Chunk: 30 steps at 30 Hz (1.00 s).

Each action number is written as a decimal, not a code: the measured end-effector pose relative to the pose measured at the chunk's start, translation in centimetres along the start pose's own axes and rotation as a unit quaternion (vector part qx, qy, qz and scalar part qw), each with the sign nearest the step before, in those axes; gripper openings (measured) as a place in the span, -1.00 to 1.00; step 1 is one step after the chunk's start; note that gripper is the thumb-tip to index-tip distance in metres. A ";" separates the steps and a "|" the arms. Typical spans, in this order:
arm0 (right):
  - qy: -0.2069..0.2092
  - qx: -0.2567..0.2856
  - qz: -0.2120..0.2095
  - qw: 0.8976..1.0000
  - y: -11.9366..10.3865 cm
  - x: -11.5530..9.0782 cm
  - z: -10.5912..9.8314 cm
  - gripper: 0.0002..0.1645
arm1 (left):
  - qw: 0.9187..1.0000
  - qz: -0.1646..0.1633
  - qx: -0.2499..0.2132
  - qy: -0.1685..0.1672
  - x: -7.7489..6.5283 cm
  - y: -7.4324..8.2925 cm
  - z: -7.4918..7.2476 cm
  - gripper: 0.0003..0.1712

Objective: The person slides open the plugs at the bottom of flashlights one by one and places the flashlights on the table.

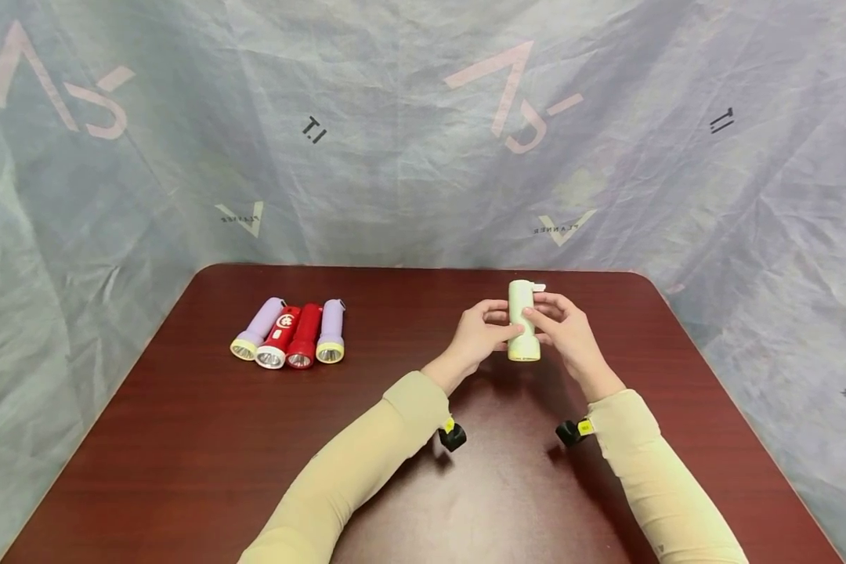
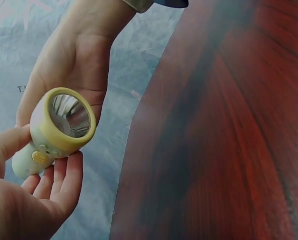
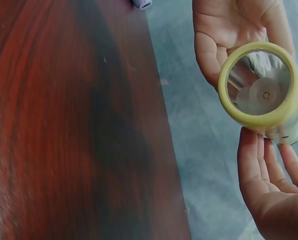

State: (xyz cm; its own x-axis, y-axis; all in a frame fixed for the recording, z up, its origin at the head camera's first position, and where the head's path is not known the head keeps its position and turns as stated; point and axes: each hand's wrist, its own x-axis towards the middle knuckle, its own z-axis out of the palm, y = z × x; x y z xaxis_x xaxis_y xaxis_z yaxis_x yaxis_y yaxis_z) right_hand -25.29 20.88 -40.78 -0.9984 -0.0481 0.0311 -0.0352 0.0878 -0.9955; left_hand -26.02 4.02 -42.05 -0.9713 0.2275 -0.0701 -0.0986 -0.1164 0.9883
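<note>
- Grey-blue creased fabric backdrop with pink and black lettering (image 1: 398, 172), filling the upper part and both sides of the head view.
- Dark red wood-grain table (image 1: 204, 462), across the lower part of the frame.
- Cream long sleeves (image 1: 359, 442), reaching in from the bottom edge, right of centre.
- Left hand (image 1: 475, 337) and right hand (image 1: 571, 333), right of centre, both gripping one flashlight from opposite sides, thumbs in front.
- That pale green plastic flashlight with a yellow lens rim (image 1: 522, 301), between the hands and raised off the table, lens end toward the bottom of the frame; a white tab juts from its top right.
- Four more flashlights, side by side at left of centre, lens ends toward the bottom: lavender with yellow rim (image 1: 262, 322), red with white rim (image 1: 279, 337), all-red (image 1: 305, 333), lavender with yellow rim (image 1: 332, 322).
- Small black wrist devices with yellow tags (image 1: 453, 436), at the cuffs.
</note>
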 end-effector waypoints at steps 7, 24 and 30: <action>-0.002 -0.050 0.025 0.998 0.3 0.8 -1.2 -0.30 | 1.000 -0.016 -0.014 0.010 0.9 -0.5 1.1 -0.50; -0.004 -0.070 0.078 0.994 1.6 2.3 -3.1 -0.23 | 0.999 -0.020 -0.006 0.025 1.9 -2.6 2.8 -0.42; -0.010 -0.073 0.094 0.993 2.4 2.8 -3.6 -0.23 | 0.999 -0.015 0.024 0.029 1.9 -3.3 3.2 -0.45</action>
State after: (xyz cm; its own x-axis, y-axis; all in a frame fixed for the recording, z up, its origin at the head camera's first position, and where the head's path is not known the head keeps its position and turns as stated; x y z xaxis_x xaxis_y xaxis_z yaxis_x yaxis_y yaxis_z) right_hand -28.34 24.51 -42.80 -0.9869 -0.0362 -0.1574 0.1442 0.2408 -0.9598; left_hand -26.88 7.97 -44.96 -0.9790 0.1732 -0.1070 -0.1196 -0.0637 0.9908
